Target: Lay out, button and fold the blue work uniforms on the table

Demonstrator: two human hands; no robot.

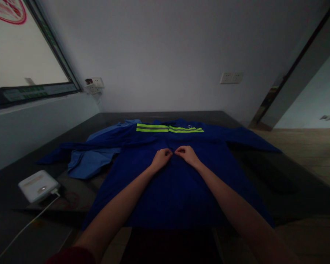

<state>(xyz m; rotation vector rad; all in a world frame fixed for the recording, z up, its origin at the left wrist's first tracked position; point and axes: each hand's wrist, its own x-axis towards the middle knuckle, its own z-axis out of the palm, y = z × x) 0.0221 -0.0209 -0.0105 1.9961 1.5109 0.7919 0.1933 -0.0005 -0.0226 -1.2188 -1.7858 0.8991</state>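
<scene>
Window glass (pixel 24 55) at the far left carried a red mark (pixel 9 9), cut off by the edge of view, and no word in it could be read. Near it on the dark table (pixel 104 120) sat a white box (pixel 37 186) with a cord (pixel 26 225) plugged in; the strip on its top was too blurred to read. Next came a light blue cloth (pixel 92 163), crossed by one sleeve of the dark blue shirt (pixel 176 190). That shirt lay spread flat, front up, over the middle of the table, its collar at the far side and its hem at the near edge. It looked soft and light, likely to wrinkle or slide rather than break, and best held by the two edges of its front opening. At that opening, the left hand (pixel 162 157) had its thumb and fingers drawn together, seemingly pinching the cloth. Just beside it, the right hand (pixel 187 154) made a matching pinch, fingertips near the other hand's; whether a button sat between them I could not tell. Beyond the hands ran a yellow-green band (pixel 152 128), with a small badge (pixel 189 127) above its right half, its lettering too small to read. Further right, a flat dark thing (pixel 269 174) lay beside the shirt, showing no label.
</scene>
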